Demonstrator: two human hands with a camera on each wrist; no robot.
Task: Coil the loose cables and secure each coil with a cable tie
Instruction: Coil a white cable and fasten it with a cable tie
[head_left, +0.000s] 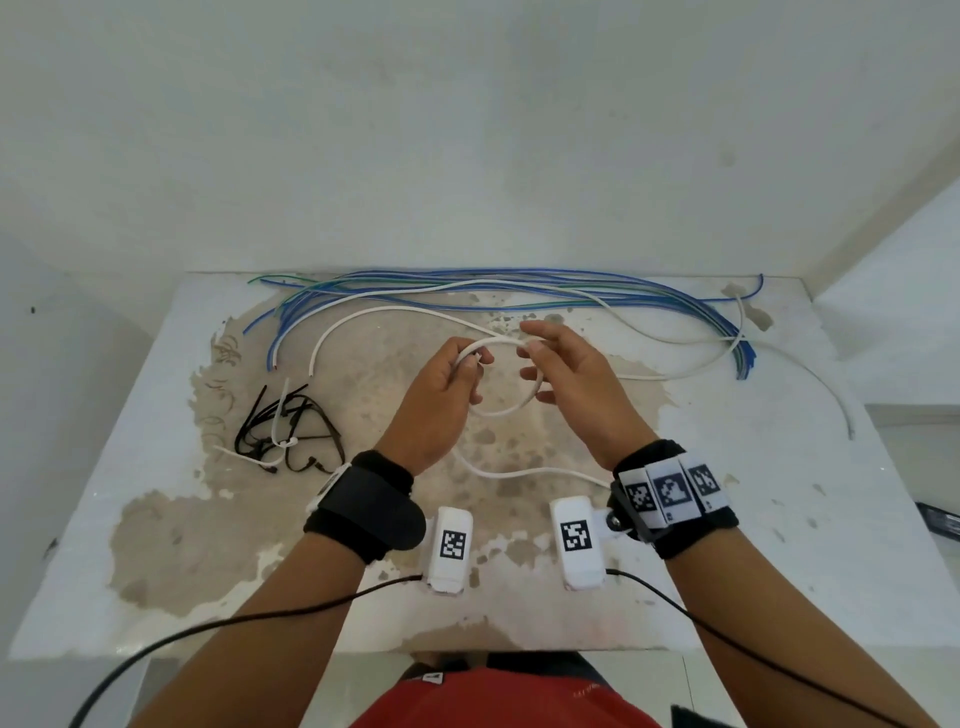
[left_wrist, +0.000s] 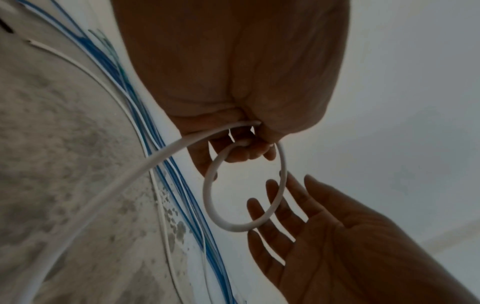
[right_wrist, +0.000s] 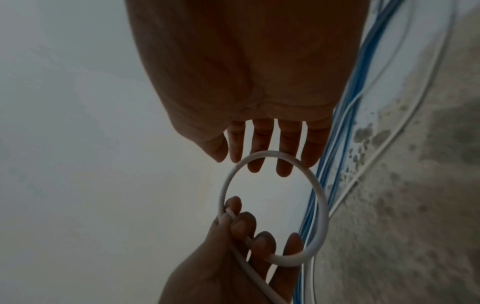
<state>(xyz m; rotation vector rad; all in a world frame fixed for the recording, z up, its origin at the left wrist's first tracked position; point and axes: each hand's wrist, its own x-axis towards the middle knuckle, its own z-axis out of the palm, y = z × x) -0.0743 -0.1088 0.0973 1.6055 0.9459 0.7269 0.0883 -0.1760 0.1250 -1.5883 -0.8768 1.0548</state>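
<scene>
Cable (head_left: 511, 405), smooth, round and white, curls into one neat ring above the middle of the table (head_left: 779, 519), whose pale top is worn to rough brown patches. Left hand (head_left: 441, 395) pinches the ring where it crosses itself; right hand (head_left: 566, 374) is spread, straight fingers touching the ring's far side. Black and white ties (head_left: 283, 436) lie left of the ring, blue wires (head_left: 519, 283) behind it.
</scene>
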